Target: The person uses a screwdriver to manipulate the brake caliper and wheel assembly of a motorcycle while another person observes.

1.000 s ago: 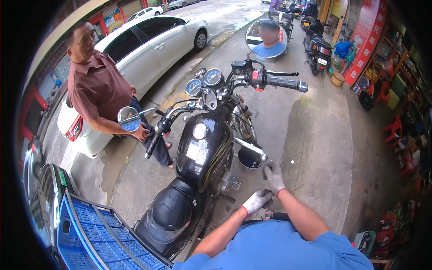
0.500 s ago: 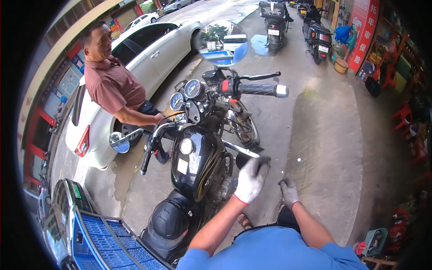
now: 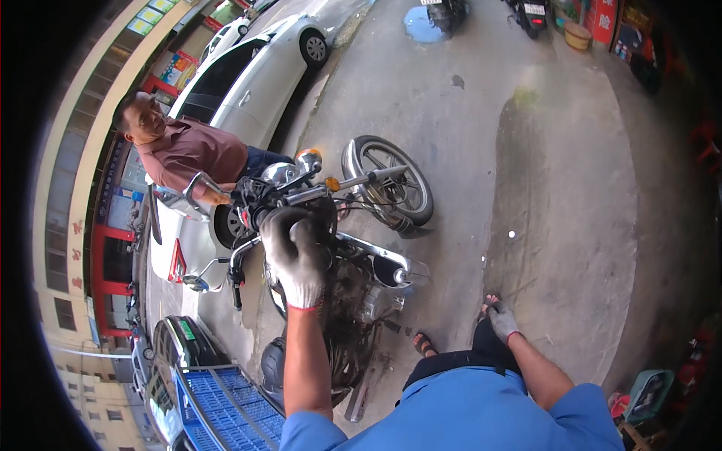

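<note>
My gloved left hand (image 3: 293, 255) is raised over the black motorcycle (image 3: 353, 293) at its handlebar, fingers curled round what looks like a grip, which the hand mostly covers. Below the handlebar, a chrome bar (image 3: 368, 249) extends toward the right along the bike's side. The front wheel (image 3: 392, 178) shows beyond. My gloved right hand (image 3: 502, 319) hangs low beside my right thigh, above my sandalled foot; whether it holds anything is unclear.
A person in a maroon shirt (image 3: 192, 154) stands across the bike, near a white car (image 3: 237, 98). A blue crate (image 3: 218, 402) is behind the bike at lower left. Parked scooters (image 3: 526, 15) are at the top; a green bin (image 3: 648, 395) is at lower right.
My left hand has risen from beside the bike to the handlebar, which now looks turned. My right hand has moved slightly right. The view has shifted, and the other person appears more bent over.
</note>
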Action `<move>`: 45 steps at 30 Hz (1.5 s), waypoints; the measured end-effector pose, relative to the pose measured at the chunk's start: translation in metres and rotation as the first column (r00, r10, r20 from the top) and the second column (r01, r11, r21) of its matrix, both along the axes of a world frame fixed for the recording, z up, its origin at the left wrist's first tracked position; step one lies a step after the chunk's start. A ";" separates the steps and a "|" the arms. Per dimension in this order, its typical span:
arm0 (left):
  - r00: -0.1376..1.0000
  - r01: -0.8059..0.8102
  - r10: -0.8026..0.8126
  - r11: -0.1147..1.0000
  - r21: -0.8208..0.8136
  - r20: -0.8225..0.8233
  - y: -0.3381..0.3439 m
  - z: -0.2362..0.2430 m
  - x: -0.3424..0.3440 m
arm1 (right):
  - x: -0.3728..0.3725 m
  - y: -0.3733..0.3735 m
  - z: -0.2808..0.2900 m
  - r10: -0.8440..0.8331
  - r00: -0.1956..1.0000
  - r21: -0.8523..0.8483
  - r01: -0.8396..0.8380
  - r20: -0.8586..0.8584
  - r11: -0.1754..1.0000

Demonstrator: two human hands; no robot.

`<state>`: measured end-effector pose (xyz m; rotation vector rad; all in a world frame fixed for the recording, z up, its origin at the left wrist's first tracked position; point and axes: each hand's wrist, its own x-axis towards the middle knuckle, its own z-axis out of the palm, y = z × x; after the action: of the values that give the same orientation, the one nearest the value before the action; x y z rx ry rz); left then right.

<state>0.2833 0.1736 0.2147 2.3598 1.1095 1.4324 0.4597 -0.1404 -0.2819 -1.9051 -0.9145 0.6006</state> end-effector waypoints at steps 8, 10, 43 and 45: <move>0.989 -0.090 0.081 0.994 -0.068 -0.125 -0.070 -0.047 -0.044 | 0.036 0.000 0.039 0.054 0.954 -0.377 -0.167 -0.294 0.911; 0.967 -0.156 0.137 0.985 -0.074 -0.216 -0.101 -0.056 -0.058 | 0.043 0.003 0.032 0.039 0.953 -0.310 -0.137 -0.302 0.941; 0.653 -0.757 0.626 0.548 -0.355 -0.426 -0.141 -0.284 -0.386 | 0.061 -0.320 0.048 -0.773 0.464 -0.763 0.270 -0.432 0.588; 0.610 -0.737 0.733 0.387 -0.554 -0.300 -0.148 -0.294 -0.386 | 0.051 -0.361 0.027 -0.762 0.469 -0.751 0.265 -0.447 0.604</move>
<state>-0.1032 0.0254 -0.0788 1.3668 2.3927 0.9052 0.5102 -0.5018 -0.2549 -2.0129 0.5425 1.2263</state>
